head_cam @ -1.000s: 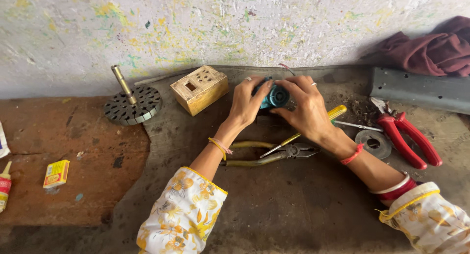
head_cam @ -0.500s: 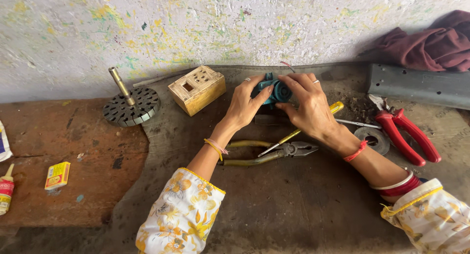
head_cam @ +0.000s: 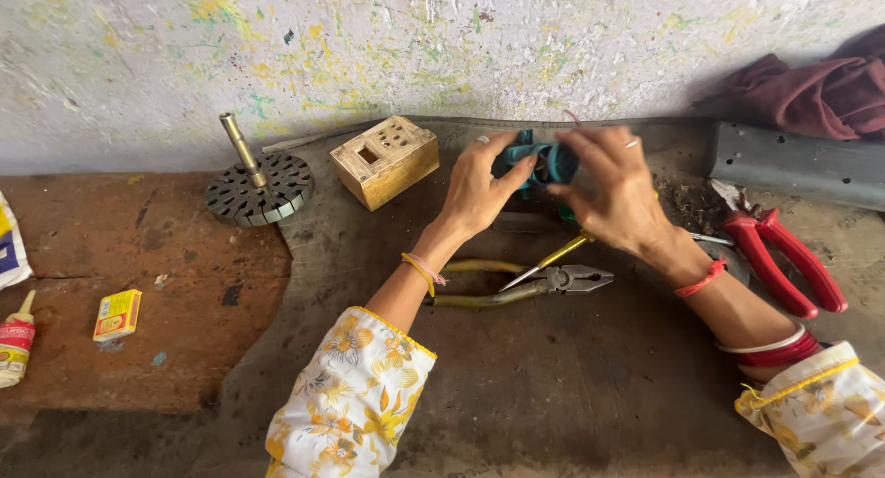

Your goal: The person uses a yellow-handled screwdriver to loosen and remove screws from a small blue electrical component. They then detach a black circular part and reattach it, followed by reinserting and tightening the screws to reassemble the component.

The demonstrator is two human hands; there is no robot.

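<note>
My left hand (head_cam: 479, 185) and my right hand (head_cam: 616, 190) both grip a small teal round part (head_cam: 539, 162) held up near the wall; my fingers hide most of it. Below my hands lie yellow-handled pliers (head_cam: 516, 286) on the dark mat (head_cam: 553, 386), with a yellow-handled screwdriver (head_cam: 551, 258) crossing them. A wooden box (head_cam: 385, 161) with holes in its top sits just left of my left hand.
A round slotted metal disc with a brass shaft (head_cam: 257, 185) stands at the left. Red-handled cutters (head_cam: 784, 259) and a grey metal bar (head_cam: 797, 163) lie at the right, a maroon cloth (head_cam: 820, 91) behind. A small yellow box (head_cam: 118, 314) and a glue tube (head_cam: 16, 342) rest far left.
Both hands have lifted the teal part a little toward the wall and turned it between the fingers. The tools on the mat have not moved.
</note>
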